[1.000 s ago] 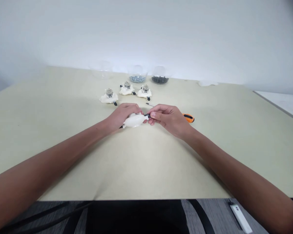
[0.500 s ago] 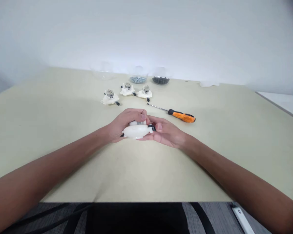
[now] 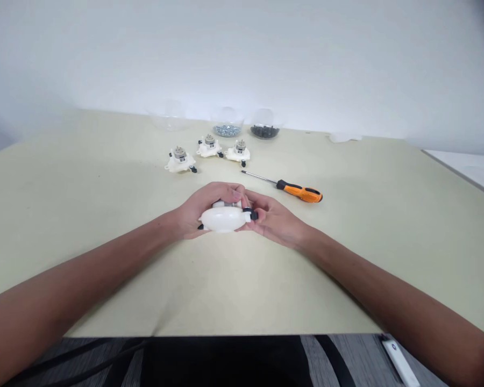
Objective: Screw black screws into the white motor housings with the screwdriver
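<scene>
Above the table, both hands hold a white plastic motor housing (image 3: 223,220), its smooth rounded side towards me. My left hand (image 3: 204,207) is wrapped round its left end, the thumb lying along the top by the grey motor (image 3: 227,203). On the right, my right hand (image 3: 276,217) pinches the small black piece (image 3: 251,214) at the housing's right end. Another dark bit (image 3: 200,227) pokes out low at the left. The housing's far side and several fingertips are hidden.
An orange and black screwdriver (image 3: 300,191) lies beyond my right hand. Three similar motor units (image 3: 179,160) stand further back. Behind them are a bowl of silvery screws (image 3: 227,130), a bowl of black parts (image 3: 265,131) and a clear bowl (image 3: 171,121).
The housing has tipped slightly, showing more of its rounded side. My right thumb and fingers have closed in around the black piece at its right end.
</scene>
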The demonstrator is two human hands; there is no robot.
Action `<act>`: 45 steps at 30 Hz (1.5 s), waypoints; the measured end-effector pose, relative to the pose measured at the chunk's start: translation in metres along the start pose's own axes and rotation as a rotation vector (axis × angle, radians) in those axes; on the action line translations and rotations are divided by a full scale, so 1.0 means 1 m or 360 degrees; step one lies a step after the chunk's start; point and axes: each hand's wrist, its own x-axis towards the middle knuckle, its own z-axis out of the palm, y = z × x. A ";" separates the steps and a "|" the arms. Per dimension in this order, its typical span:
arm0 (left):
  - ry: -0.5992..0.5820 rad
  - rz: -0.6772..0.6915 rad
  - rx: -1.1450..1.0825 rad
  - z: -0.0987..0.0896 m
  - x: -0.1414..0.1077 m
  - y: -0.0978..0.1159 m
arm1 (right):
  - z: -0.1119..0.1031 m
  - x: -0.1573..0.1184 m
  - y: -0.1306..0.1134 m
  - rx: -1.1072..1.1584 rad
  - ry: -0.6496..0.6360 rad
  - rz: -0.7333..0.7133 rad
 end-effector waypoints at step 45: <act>-0.0057 -0.0144 0.0021 -0.007 0.004 -0.014 | -0.008 -0.003 -0.008 0.0064 -0.0255 0.0204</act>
